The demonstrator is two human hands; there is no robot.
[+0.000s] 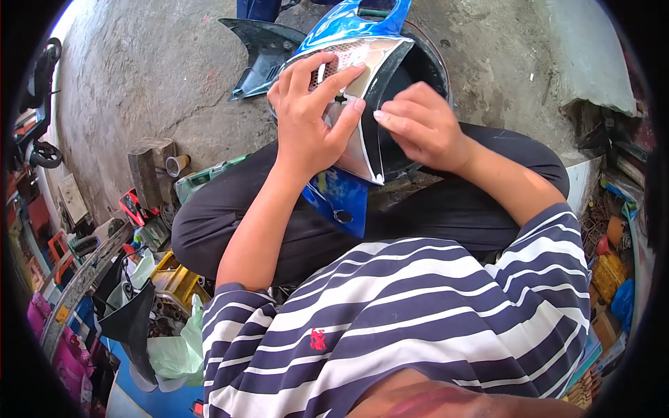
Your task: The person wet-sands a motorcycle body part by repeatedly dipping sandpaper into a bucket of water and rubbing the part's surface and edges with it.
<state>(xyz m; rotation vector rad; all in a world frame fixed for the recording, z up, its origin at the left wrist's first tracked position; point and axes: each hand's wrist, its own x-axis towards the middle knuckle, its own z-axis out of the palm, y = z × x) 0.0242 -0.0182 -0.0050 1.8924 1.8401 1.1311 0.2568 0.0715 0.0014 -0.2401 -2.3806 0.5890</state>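
In the head view, a blue motorcycle body panel (341, 24) rests between my crossed legs, joined to a pale section with mesh (362, 143) and a dark rim. My left hand (310, 111) lies spread on that pale section, fingertips on the mesh and thumb near a small dark spot. Just right of the rim, my right hand (425, 129) hovers with its fingers curled together; whether something small sits between them is hidden. A lower blue flap (338, 202) with a round hole hangs over my leg. Behind the panel is a dark round container (435, 83), partly covered.
A dark plastic fairing piece (261, 56) lies on the concrete floor (181, 76) beyond the panel. To my left are wooden blocks (150, 167), a yellow crate (174, 279) and a pale green bag (181, 348). Assorted clutter (613, 272) lines the right side.
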